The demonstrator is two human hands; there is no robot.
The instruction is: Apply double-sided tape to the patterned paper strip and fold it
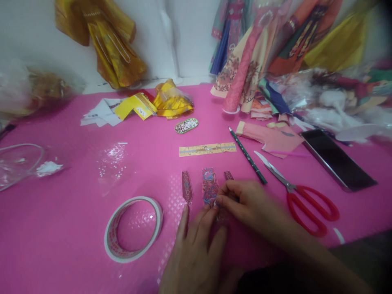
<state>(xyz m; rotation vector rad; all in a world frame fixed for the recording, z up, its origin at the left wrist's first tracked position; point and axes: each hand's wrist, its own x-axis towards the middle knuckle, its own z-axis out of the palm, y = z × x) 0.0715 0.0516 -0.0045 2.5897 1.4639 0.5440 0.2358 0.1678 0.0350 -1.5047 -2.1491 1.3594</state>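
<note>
My left hand (196,249) lies with fingers spread on the pink table. Its index fingertip touches the lower tip of a narrow maroon strip (187,187), and other fingertips rest at the bottom of a wider patterned piece (210,183). At that piece's lower right edge, my right hand (245,200) has thumb and index finger pinched together; what is between them is too small to make out. A second maroon strip (228,175) is partly hidden behind the right hand. Above them lies a beige decorated band (207,149).
A tape roll (110,237) sits at the left. Red-handled scissors (290,188), a dark green pencil (248,156) and a phone (338,159) lie at the right. Farther back are a glittery oval case (186,125), yellow fabric (173,100) and small dresses (116,49).
</note>
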